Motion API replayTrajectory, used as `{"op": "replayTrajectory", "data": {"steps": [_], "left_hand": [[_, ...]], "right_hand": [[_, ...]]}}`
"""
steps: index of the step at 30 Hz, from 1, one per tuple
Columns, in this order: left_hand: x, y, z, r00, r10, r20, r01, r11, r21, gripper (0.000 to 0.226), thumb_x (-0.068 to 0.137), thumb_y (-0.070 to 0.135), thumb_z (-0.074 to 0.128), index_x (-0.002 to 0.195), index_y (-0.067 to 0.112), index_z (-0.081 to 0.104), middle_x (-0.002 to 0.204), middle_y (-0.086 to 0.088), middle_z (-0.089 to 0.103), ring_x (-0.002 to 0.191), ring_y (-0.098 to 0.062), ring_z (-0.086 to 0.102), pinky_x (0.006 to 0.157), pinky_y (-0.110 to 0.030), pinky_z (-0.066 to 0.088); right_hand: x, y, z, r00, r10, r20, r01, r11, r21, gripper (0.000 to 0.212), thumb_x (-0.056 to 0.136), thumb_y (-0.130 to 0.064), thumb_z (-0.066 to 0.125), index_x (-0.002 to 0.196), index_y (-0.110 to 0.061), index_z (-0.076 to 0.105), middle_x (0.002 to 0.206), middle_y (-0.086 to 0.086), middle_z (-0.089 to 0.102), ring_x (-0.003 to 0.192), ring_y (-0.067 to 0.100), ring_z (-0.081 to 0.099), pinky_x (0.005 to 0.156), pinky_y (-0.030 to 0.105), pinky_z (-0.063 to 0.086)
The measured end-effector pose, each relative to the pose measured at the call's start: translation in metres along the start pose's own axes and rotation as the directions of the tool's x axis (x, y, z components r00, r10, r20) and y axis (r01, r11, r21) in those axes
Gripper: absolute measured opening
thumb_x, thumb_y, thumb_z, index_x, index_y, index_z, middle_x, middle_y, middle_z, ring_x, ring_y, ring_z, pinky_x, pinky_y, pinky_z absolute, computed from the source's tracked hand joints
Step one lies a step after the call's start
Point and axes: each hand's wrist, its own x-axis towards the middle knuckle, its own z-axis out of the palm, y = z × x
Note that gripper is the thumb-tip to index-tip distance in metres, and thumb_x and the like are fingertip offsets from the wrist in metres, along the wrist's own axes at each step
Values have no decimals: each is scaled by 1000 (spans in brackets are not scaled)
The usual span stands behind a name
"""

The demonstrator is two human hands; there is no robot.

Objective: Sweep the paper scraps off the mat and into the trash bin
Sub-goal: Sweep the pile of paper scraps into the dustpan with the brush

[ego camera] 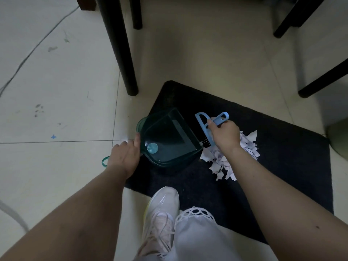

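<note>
Scraps (231, 159) lie heaped on the mat (282, 157), just right of the dustpan (169, 140). Left hand (124, 157) grips the dustpan handle, fingers curled, bracing it. Right hand (224, 134) fingers wrap the brush (207, 127), bristles between scraps and dustpan lip, likely for sweeping inward.

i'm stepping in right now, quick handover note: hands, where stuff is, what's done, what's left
Left hand holds the handle of the green dustpan, which sits on the left part of the mat, mouth toward the scraps.
Right hand grips the blue brush, bristles down at the dustpan's lip.
Scraps lie piled on the mat just right of the dustpan, partly under the right hand.
Done: scraps are in one pile; the dustpan looks empty.
Left: brush the pile into the dustpan, then tip it into the bin, which I cannot pick out in this view.
</note>
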Motion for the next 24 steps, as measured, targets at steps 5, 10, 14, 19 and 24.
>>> {"op": "replayTrajectory", "data": {"steps": [5,10,14,19,24], "left_hand": [[4,-9,-2,992,123,23,-125,985,122,66,101,33,31,153,5,2,137,-9,52,121,-25,51,98,-37,41],[9,-13,-3,986,166,8,-165,973,163,68,98,27,36,153,6,2,130,-6,56,115,-24,53,96,-35,42],[13,-20,-3,980,195,-42,-185,967,177,67,98,30,37,153,7,5,126,-2,59,112,-22,54,92,-34,43],[12,-19,-2,965,257,-57,-242,952,186,64,100,32,32,153,9,6,126,-1,57,112,-21,53,92,-33,42],[14,-14,-2,946,325,-16,-309,912,268,68,96,18,36,153,10,0,129,0,53,114,-22,50,93,-33,40]], "right_hand": [[9,8,-22,994,35,-102,-43,996,-79,40,93,-37,55,95,0,69,86,19,70,81,33,66,70,37,52],[11,23,-37,967,70,-245,-130,962,-240,42,95,-43,47,88,-6,66,76,6,61,72,24,59,62,30,42],[8,36,-39,955,82,-284,-177,929,-326,39,97,-41,43,83,-9,59,74,5,54,71,23,50,63,29,34],[4,54,-33,953,88,-288,-201,898,-390,40,99,-37,42,99,-2,61,77,9,54,78,30,57,64,30,36],[8,70,-26,945,80,-316,-212,887,-409,37,98,-36,41,103,-5,61,84,16,65,85,36,62,66,35,45]]}}
